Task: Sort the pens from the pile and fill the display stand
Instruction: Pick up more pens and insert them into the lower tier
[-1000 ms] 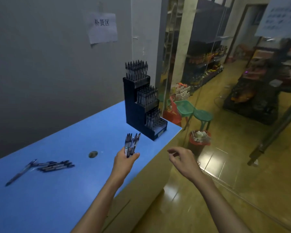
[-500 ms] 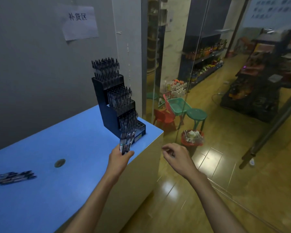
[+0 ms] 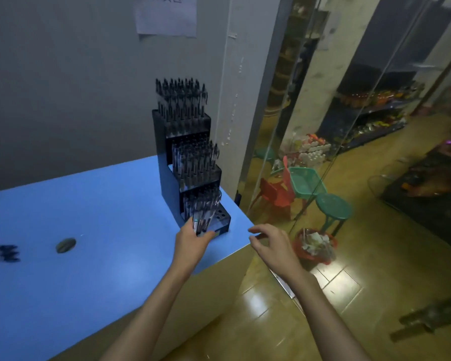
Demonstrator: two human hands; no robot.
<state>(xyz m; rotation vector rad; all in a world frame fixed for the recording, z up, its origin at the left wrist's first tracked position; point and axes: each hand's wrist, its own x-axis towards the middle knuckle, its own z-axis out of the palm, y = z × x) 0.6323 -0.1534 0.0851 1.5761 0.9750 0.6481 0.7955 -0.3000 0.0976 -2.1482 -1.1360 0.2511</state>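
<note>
- My left hand (image 3: 192, 243) has its grip closed around a bundle of pens (image 3: 203, 216), fingers curled round their lower ends so the pens stand up and lean slightly away from me.
- The bundle is right at the lowest tier of the display stand (image 3: 190, 162), its tops overlapping the pens already standing there; I cannot tell whether they touch.
- My right hand (image 3: 272, 243) hangs past the worktop's corner, just right of the stand, with a loose, narrow grip: fingers relaxed and half curled, thumb toward the fingertips, nothing in it.
- The stand is black, three stepped tiers, at the far right corner of the blue worktop (image 3: 110, 204). The top and middle tiers look packed with upright pens; the bottom tier has pens at its back and open holes along its front right edge.
- Well to my left, at the picture's edge, the remaining pile of pens (image 3: 0, 251) lies flat on the worktop, blurred.
- Between the pile and my left hand there is a small dark round spot (image 3: 66, 245) in the worktop surface.
- A paper sign (image 3: 167, 16) hangs on the grey wall above the stand.
</note>
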